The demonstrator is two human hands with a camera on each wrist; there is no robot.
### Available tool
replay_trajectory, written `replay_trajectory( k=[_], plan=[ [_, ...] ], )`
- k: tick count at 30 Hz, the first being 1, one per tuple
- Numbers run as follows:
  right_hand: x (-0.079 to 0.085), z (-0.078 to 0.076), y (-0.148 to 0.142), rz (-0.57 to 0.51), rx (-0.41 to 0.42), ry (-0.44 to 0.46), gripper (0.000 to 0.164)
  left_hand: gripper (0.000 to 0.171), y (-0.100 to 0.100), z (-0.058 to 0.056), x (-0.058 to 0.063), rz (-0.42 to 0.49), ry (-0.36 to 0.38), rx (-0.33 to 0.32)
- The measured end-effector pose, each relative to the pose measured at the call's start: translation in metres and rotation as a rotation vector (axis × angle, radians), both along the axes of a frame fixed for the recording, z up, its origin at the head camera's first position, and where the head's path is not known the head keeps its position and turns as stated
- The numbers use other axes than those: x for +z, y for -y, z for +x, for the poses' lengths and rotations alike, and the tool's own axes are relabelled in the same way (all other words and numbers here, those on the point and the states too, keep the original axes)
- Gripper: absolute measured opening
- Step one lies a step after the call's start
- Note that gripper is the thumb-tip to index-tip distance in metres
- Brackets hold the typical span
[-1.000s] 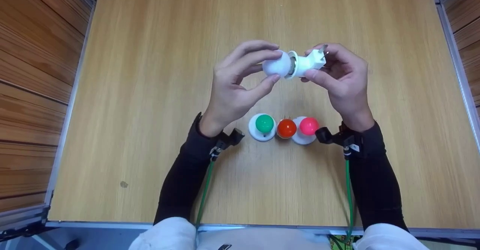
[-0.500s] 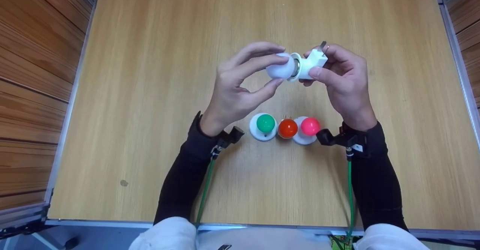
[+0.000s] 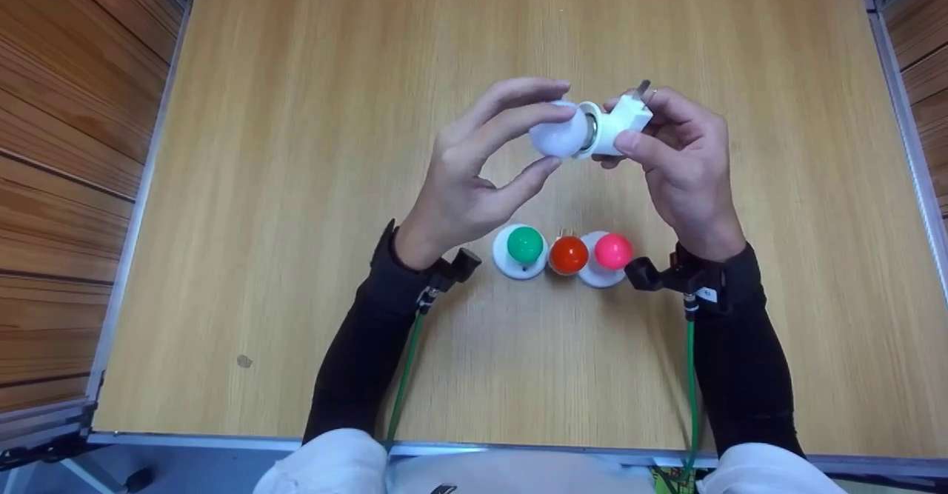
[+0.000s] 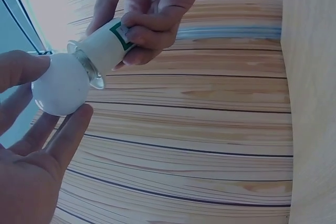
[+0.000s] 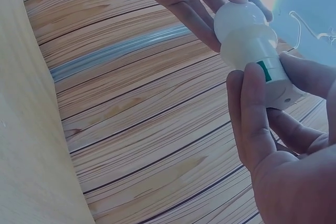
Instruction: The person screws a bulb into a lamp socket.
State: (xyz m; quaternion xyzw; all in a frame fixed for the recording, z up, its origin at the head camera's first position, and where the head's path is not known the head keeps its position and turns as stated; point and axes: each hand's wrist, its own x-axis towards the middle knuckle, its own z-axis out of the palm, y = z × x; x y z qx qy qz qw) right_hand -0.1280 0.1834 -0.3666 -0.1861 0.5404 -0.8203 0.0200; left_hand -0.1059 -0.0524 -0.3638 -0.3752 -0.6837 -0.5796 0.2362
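Observation:
Above the table, my left hand [image 3: 474, 161] pinches a round white light bulb [image 3: 557, 132] between thumb and fingers. My right hand [image 3: 685, 157] grips a white plug-in lamp socket [image 3: 613, 128], its metal prongs pointing up and away. The bulb's metal base sits in the socket's flared rim, with a strip of metal showing between them. In the left wrist view, the bulb [image 4: 61, 84] and the socket [image 4: 107, 45] are lined up at a tilt. A green marking shows on the socket [image 5: 262, 69] in the right wrist view.
On the wooden table [image 3: 296, 183], nearer the body, stand a green bulb [image 3: 525, 245] on a white round base, an orange-red bulb [image 3: 569, 255] with metal prongs behind it, and a pink bulb [image 3: 613, 251] on another white base. Green cables [image 3: 406, 383] run from the wrist cameras.
Both hands have shifted slightly right with the bulb and socket. The socket has turned a little, its prongs tilting further upward. The bulbs on the table stay where they were.

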Motion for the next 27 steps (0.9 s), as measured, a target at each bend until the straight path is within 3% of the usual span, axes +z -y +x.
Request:
replay_trajectory(
  k=[3, 8, 11, 17, 27],
  plan=[
    [0.0010, 0.0009, 0.0015, 0.018, -0.043, -0.040, 0.024, 0.042, -0.0004, 0.0014, 0.0004, 0.025, 0.071, -0.001],
    [0.0021, 0.0034, 0.0051, 0.122, -0.153, -0.155, 0.025, 0.050, -0.0017, 0.0049, 0.0022, 0.036, 0.233, 0.080],
    [0.0020, 0.0048, 0.0073, 0.200, -0.212, -0.224, 0.029, 0.047, -0.0026, 0.0060, 0.0031, 0.030, 0.291, 0.120],
    [-0.0002, 0.0054, 0.0095, 0.244, -0.254, -0.303, 0.036, 0.041, -0.0025, 0.0073, 0.0028, 0.051, 0.333, 0.126],
    [0.0002, 0.0047, 0.0071, 0.241, -0.248, -0.282, 0.035, 0.041, -0.0024, 0.0073, 0.0024, 0.082, 0.291, 0.088]
  ],
)
